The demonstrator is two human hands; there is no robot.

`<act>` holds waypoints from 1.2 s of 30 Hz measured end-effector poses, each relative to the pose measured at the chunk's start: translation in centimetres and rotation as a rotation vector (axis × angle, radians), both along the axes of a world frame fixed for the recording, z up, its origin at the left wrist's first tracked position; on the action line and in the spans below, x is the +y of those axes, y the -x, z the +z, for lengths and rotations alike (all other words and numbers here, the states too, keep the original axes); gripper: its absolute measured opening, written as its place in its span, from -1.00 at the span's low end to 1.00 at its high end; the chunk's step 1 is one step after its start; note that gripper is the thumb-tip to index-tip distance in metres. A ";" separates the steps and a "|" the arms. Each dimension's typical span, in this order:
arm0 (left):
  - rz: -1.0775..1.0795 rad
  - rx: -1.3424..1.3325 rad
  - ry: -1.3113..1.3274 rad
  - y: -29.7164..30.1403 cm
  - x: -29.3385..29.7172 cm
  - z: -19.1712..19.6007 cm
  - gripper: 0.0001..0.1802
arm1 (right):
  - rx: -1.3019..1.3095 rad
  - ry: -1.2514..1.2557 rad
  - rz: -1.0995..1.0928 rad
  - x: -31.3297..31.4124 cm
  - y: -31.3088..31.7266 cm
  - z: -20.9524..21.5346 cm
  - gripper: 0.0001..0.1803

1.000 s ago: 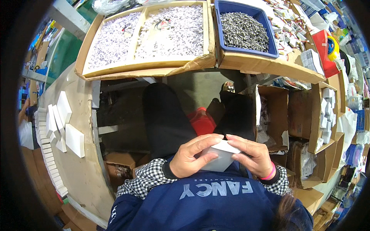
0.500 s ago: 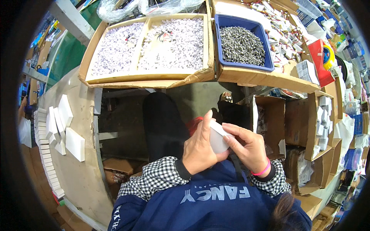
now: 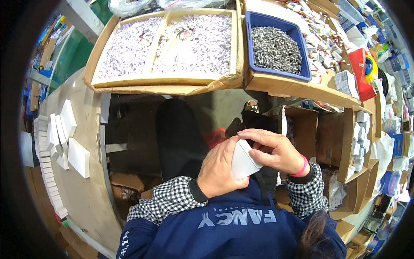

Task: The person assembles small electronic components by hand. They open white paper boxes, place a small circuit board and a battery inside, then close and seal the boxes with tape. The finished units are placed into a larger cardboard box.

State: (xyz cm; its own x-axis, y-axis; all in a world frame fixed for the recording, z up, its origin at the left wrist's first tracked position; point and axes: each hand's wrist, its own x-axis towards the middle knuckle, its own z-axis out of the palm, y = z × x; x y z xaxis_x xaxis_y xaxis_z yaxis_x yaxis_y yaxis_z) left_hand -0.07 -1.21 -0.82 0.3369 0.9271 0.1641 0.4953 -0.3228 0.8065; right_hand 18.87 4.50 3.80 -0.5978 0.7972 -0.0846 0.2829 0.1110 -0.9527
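A small white box (image 3: 244, 161) is held between my two hands, above my lap. My left hand (image 3: 220, 167) wraps round its left side, with the thumb under the near edge. On the far right edge, the fingers and thumb of my right hand (image 3: 276, 151) pinch what looks like a flap or lid edge. Part of the box is hidden behind my fingers. Similar flat white boxes (image 3: 79, 158) lie on the table at the left, beside a long row of white boxes (image 3: 48, 172) along its outer edge.
Ahead stands a divided tray (image 3: 155, 77) of small white parts. Beside it a blue bin (image 3: 280, 74) holds small metal pieces. Wired white parts (image 3: 321, 45) are heaped at the far right. Open cardboard boxes (image 3: 302, 113) stand to my right, one with small white boxes (image 3: 360, 138).
My left fingers have folded down over the box's far edge. My right hand has shifted up to its far corner, and the box has turned slightly in my grasp.
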 end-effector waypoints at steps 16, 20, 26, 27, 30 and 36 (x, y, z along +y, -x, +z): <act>-0.130 -0.154 -0.016 0.1 0.3 0.1 0.01 | 0.093 0.127 -0.035 -1.9 -1.5 0.5 -0.55; -0.142 -0.162 -0.051 0.2 0.2 0.3 0.02 | 0.095 0.110 -0.058 -2.3 -1.5 0.8 -0.56; -0.112 -0.115 -0.102 0.0 0.1 0.7 -0.03 | 0.071 0.036 -0.097 -3.0 -1.3 0.9 -0.58; -0.112 -0.108 -0.110 0.0 0.1 0.8 -0.04 | 0.075 0.038 -0.107 -3.1 -1.3 0.9 -0.58; -0.084 -0.046 -0.166 0.1 0.1 1.0 -0.05 | 0.068 0.129 -0.085 -3.4 -1.5 0.6 -0.56; -0.077 -0.077 -0.202 0.1 -0.1 0.9 -0.05 | 0.622 0.393 -0.082 -3.9 -0.9 -2.1 -0.47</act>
State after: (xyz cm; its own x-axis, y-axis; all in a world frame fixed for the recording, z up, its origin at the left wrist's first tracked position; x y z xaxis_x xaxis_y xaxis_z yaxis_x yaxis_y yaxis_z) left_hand -0.12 -1.31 0.10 0.3847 0.8448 0.3718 0.4023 -0.5160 0.7563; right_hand 19.76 0.56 1.70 -0.5684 0.8219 -0.0382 -0.3292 -0.2698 -0.9049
